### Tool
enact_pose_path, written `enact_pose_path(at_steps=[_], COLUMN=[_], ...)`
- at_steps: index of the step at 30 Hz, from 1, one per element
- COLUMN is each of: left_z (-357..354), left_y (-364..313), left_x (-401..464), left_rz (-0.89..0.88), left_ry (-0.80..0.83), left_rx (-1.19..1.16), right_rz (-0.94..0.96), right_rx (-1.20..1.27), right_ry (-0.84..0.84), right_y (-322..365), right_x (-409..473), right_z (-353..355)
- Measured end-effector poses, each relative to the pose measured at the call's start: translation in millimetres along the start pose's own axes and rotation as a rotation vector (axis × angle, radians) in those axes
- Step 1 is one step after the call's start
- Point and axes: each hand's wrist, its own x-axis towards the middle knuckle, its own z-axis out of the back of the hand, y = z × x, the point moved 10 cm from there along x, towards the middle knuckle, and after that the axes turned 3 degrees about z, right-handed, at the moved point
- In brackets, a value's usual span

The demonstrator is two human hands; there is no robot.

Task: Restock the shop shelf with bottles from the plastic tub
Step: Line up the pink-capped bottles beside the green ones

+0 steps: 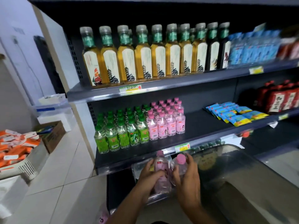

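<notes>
My left hand (149,177) is wrapped around a pink-capped bottle (160,165) below the middle shelf's front edge. Beside it, my right hand (186,177) grips a second pink-capped bottle (181,160). Both bottles are clear with pink labels and stand roughly upright, close together. Above them, the middle shelf (202,126) carries a block of green-capped bottles (123,131) and, to their right, a smaller block of matching pink-capped bottles (165,122). The clear plastic tub (242,172) lies at the lower right, blurred, with its contents hard to make out.
The top shelf holds a row of tall yellow bottles (142,54) and blue packets (254,47). Blue-yellow packets (234,113) and red bottles (281,97) sit on the right of the middle shelf. A basket of orange packets (14,147) and a cardboard box (51,135) stand on the left.
</notes>
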Motion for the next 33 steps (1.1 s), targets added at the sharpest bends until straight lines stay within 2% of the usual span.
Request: enact_pose_path(at_steps=[8,12,21,33], left_z=[-75.8,-107.4,-162.4,-228.5], left_y=[-114.7,-147.6,-185.9,-213.1], left_x=[4.3,29.9,110.3,234.4], left_rz=[-0.240,-0.331,-0.464,-0.563], left_ry=[0.058,0.065,0.088,0.106], left_rx=[0.181,0.284,0.378,0.520], right_rz=[0.114,0.123,0.144,0.060], right_rx=[-0.093,-0.126,-0.174,-0.135], right_ry=[-0.119,-0.152,-0.168,-0.129], right_y=[22.6,12.6,-15.5,-88.4], right_x=[77.2,113.8,187.8,264.4], right_z=[62.3,78.6,89.9,73.0])
